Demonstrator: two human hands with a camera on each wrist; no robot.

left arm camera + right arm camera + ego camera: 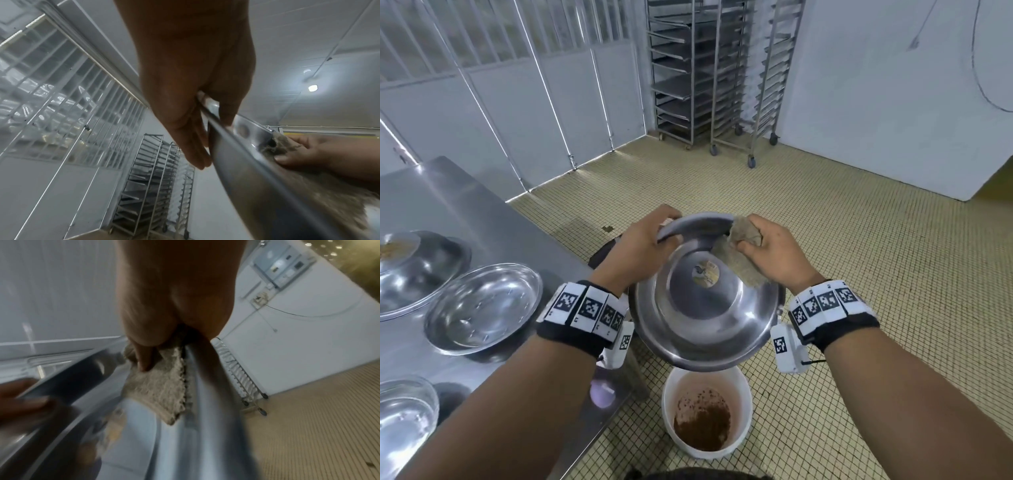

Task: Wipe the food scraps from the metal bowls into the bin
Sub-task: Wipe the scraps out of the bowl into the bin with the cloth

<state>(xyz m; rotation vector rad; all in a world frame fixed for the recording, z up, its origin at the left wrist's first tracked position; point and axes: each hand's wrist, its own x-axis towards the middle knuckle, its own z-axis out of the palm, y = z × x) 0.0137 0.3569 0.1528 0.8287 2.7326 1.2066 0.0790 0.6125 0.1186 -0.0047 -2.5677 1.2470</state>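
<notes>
A large metal bowl point(705, 308) is held tilted above the white bin point(707, 414), its opening facing me. My left hand point(645, 240) grips the bowl's far rim point(224, 129), thumb inside and fingers behind. My right hand point(770, 250) holds a beige cloth point(743, 253) bunched against the inner wall near the top right; the cloth point(160, 389) hangs down over the metal. The bowl's inside looks mostly bare and shiny. The bin holds brown scraps point(702, 428) at its bottom.
A steel table point(465, 212) stands on my left, carrying an empty metal bowl point(482, 308), another with yellowish scraps point(400, 260) at the far left, and a third point(404, 414) near the front edge. Wheeled tray racks point(709, 68) stand against the back wall across the tiled floor.
</notes>
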